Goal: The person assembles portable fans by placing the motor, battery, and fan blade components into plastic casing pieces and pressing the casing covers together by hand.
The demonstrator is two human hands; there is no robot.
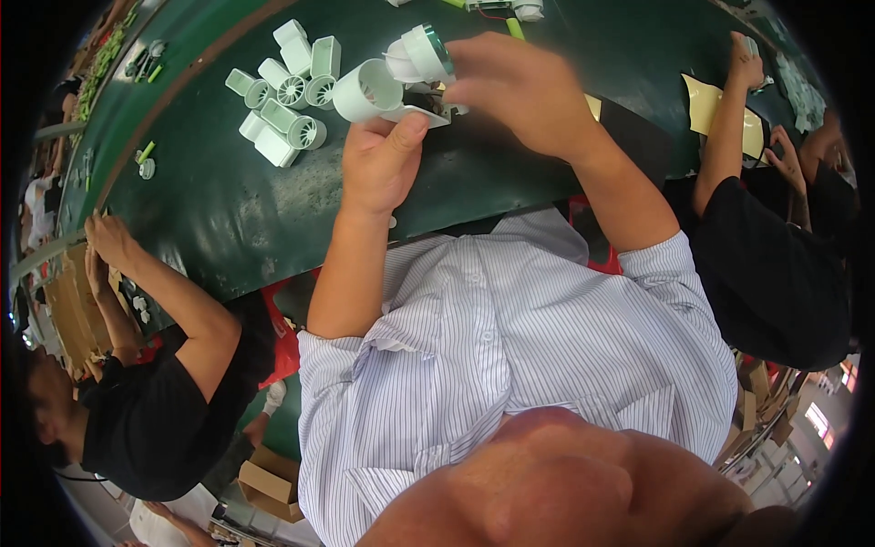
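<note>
Mint-green tubular housing (367, 89) is pinched by the left grip (381, 169), left of the right grip (529, 96), whose blurred closure cannot be told

Smooth plastic housing (350, 96) (rather matt).

Both hands (381, 169) (524, 96) at a pale-green housing (354, 98) — green table (210, 219) below

Pale-green housing (361, 97), dark-green table (214, 214), blue-striped white shirt (538, 328)
</note>
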